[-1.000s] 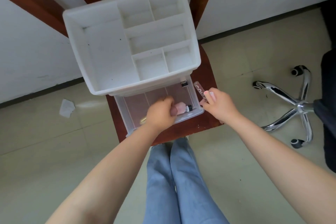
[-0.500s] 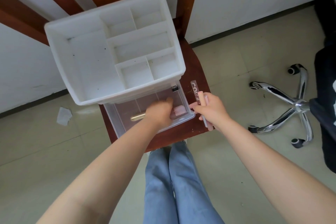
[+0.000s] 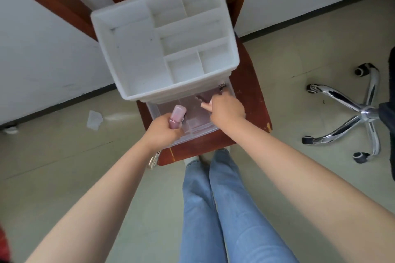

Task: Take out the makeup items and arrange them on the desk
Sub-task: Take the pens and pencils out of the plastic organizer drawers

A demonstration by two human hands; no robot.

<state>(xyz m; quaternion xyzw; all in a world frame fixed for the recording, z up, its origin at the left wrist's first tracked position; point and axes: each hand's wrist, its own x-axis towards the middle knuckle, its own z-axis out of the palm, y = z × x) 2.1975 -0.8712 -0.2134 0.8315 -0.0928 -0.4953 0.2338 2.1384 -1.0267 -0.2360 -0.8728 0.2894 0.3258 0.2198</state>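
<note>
Left hand (image 3: 163,129) grips a pink bottle (image 3: 177,118) upright over the near-left corner of the open clear drawer (image 3: 197,129), right hand (image 3: 226,109) reaches into its far-right part with fingers curled, hold unclear, white organizer (image 3: 132,60) behind on the wooden chair (image 3: 252,100).

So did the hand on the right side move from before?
Yes. The right hand was at the clear plastic drawer's right outer edge, over the brown wooden chair seat; now it reaches inside the drawer, further left.
</note>
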